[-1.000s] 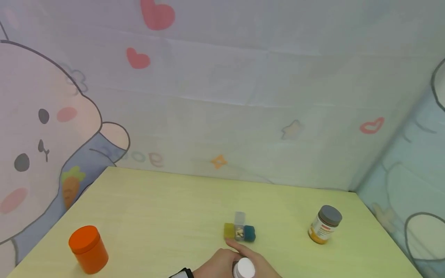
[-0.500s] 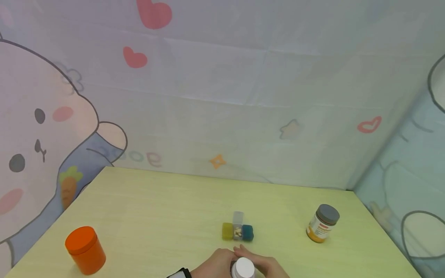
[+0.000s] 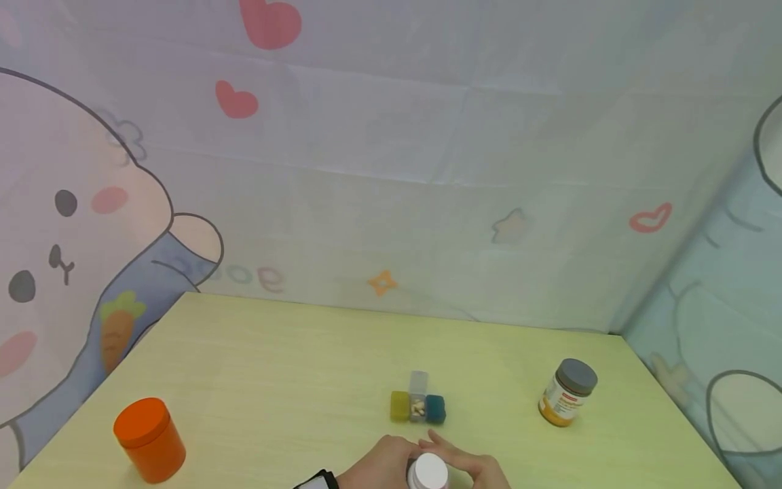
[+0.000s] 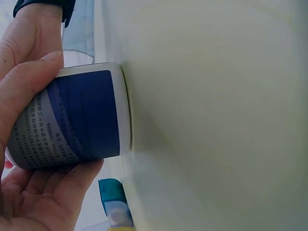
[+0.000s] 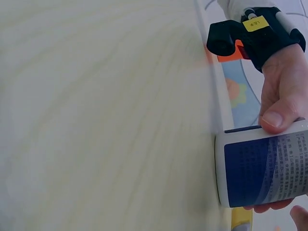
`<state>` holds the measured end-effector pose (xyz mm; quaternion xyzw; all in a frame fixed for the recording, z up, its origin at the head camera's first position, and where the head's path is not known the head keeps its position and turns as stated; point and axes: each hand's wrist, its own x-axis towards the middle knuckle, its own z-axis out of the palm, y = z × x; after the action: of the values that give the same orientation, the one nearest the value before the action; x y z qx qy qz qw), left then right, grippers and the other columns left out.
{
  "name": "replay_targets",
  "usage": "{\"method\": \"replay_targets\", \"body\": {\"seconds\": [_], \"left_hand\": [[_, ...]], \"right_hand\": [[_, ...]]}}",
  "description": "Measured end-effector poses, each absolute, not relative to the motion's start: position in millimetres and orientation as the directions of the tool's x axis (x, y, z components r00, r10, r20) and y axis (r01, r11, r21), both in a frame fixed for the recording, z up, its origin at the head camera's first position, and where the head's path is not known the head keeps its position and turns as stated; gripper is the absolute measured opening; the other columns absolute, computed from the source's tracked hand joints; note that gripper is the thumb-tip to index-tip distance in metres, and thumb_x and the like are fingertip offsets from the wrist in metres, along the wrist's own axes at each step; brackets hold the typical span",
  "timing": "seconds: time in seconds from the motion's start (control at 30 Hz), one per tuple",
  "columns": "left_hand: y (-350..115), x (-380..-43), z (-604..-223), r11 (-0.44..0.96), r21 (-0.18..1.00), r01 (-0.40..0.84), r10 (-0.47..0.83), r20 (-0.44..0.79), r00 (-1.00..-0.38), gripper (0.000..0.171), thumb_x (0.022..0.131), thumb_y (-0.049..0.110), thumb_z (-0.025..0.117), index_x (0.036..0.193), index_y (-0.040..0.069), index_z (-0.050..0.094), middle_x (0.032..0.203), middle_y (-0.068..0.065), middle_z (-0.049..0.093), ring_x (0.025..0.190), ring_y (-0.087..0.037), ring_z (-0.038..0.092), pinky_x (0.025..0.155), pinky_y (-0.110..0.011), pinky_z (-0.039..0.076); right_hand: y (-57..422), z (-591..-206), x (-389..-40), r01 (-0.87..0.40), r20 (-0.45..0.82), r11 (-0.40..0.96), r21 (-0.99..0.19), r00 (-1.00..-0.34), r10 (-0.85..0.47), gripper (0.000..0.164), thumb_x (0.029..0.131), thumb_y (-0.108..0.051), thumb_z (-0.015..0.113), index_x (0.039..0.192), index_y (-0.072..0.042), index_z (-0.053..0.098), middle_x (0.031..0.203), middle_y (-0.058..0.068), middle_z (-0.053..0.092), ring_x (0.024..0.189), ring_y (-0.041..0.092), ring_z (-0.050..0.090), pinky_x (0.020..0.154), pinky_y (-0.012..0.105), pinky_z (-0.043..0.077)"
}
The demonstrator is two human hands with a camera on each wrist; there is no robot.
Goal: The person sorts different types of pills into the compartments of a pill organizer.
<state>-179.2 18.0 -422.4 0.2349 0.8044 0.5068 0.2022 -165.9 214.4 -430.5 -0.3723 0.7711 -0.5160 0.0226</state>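
Observation:
In the head view my left hand (image 3: 381, 463) grips a white pill bottle (image 3: 430, 470) from the left. A blue and silver label (image 4: 89, 113) with small print shows in the left wrist view, where the bottle's base meets the table. My left thumb (image 5: 278, 118) presses its near side, and fingers curl round its far side. Beside the white cap, my right hand (image 3: 469, 463) has extended fingers just beyond the bottle, close to the left hand's knuckles. Contact with the cap is unclear. Just ahead sits a pill organizer (image 3: 400, 406) with yellow, clear and teal compartments; the clear lid stands up over pale pills.
On the left of the pale yellow table (image 3: 275, 367) stands an orange jar (image 3: 153, 441). A grey-lidded supplement jar (image 3: 567, 394) stands at the right. A curtain (image 3: 379, 156) with cartoon prints hangs behind the table's back edge.
My right hand has drawn back from the organizer's side and moved slightly right, opening a gap beside the bottle. My left hand keeps its grip. The view has shifted slightly.

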Motion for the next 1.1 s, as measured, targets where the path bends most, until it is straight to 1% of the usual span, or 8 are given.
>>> {"method": "replay_targets", "body": {"seconds": [0.13, 0.23, 0.37, 0.47, 0.6, 0.7, 0.93, 1.1], "left_hand": [[18, -180, -422, 0.356, 0.916, 0.186, 0.592, -0.067, -0.803, 0.017, 0.072, 0.022, 0.077, 0.084, 0.013, 0.068, 0.073, 0.011, 0.064, 0.067, -0.001, 0.058, 0.065, -0.021, 0.047], [18, -181, -421, 0.349, 0.916, 0.198, 0.603, -0.058, -0.795, 0.018, 0.072, 0.022, 0.076, 0.086, 0.013, 0.068, 0.073, 0.012, 0.064, 0.067, 0.0, 0.058, 0.065, -0.02, 0.047], [17, -181, -425, 0.319, 0.931, 0.179, 0.613, -0.059, -0.788, 0.023, 0.072, 0.021, 0.077, 0.092, 0.015, 0.068, 0.079, 0.013, 0.064, 0.072, 0.0, 0.058, 0.068, -0.021, 0.047], [16, -181, -427, 0.292, 0.945, 0.146, 0.625, -0.073, -0.777, 0.03, 0.072, 0.022, 0.077, 0.1, 0.019, 0.067, 0.085, 0.013, 0.065, 0.077, -0.001, 0.059, 0.071, -0.023, 0.047], [10, -183, -417, 0.346, 0.928, 0.139, 0.624, -0.117, -0.773, 0.031, 0.072, 0.02, 0.077, 0.101, 0.017, 0.067, 0.089, 0.01, 0.066, 0.082, -0.003, 0.059, 0.074, -0.028, 0.048], [1, -190, -401, 0.404, 0.884, 0.235, 0.627, -0.081, -0.774, 0.03, 0.068, 0.018, 0.08, 0.096, 0.012, 0.069, 0.089, 0.006, 0.067, 0.083, -0.005, 0.06, 0.072, -0.027, 0.049], [-16, -214, -365, 0.447, 0.778, 0.441, 0.55, 0.151, -0.822, 0.055, 0.062, 0.024, 0.083, 0.111, 0.007, 0.063, 0.105, -0.005, 0.065, 0.097, -0.017, 0.06, 0.083, -0.026, 0.047], [-17, -233, -362, 0.476, 0.751, 0.458, 0.466, 0.227, -0.855, 0.064, 0.063, 0.026, 0.083, 0.118, 0.004, 0.058, 0.114, -0.011, 0.06, 0.106, -0.03, 0.054, 0.089, -0.034, 0.045]], "right_hand": [[213, -431, -166, -0.557, 0.372, 0.172, -0.812, -0.722, -0.583, 0.048, 0.08, -0.009, 0.067, 0.126, -0.01, 0.055, 0.126, 0.019, 0.051, 0.123, 0.008, 0.035, 0.078, 0.064, 0.038], [213, -432, -167, -0.559, 0.394, 0.131, -0.818, -0.713, -0.58, 0.048, 0.081, -0.009, 0.066, 0.127, -0.007, 0.053, 0.126, 0.015, 0.052, 0.122, 0.007, 0.036, 0.072, 0.072, 0.034], [212, -428, -164, -0.411, 0.288, 0.084, -0.908, -0.756, -0.588, 0.044, 0.084, -0.004, 0.061, 0.127, -0.008, 0.053, 0.126, 0.0, 0.053, 0.119, 0.004, 0.041, 0.089, 0.043, 0.042], [212, -425, -161, -0.289, 0.197, 0.062, -0.955, -0.779, -0.596, 0.043, 0.086, 0.001, 0.056, 0.128, -0.007, 0.052, 0.127, -0.006, 0.052, 0.116, 0.003, 0.045, 0.089, 0.021, 0.037], [210, -423, -159, -0.201, 0.11, 0.094, -0.975, -0.804, -0.584, 0.041, 0.088, -0.004, 0.056, 0.128, -0.001, 0.05, 0.127, -0.011, 0.052, 0.114, 0.003, 0.048, 0.093, 0.036, 0.04], [209, -422, -159, -0.169, 0.063, 0.137, -0.976, -0.824, -0.564, 0.043, 0.088, -0.008, 0.057, 0.129, 0.001, 0.047, 0.13, -0.002, 0.051, 0.112, 0.0, 0.048, 0.094, 0.048, 0.039], [207, -414, -160, -0.217, 0.047, 0.227, -0.949, -0.812, -0.581, 0.05, 0.09, -0.012, 0.056, 0.133, 0.006, 0.039, 0.133, 0.029, 0.039, 0.112, -0.007, 0.044, 0.091, 0.019, 0.04], [203, -412, -161, -0.267, 0.048, 0.27, -0.925, -0.787, -0.615, 0.052, 0.09, -0.016, 0.056, 0.132, 0.008, 0.038, 0.13, 0.031, 0.041, 0.112, -0.008, 0.043, 0.092, 0.025, 0.041]]}}
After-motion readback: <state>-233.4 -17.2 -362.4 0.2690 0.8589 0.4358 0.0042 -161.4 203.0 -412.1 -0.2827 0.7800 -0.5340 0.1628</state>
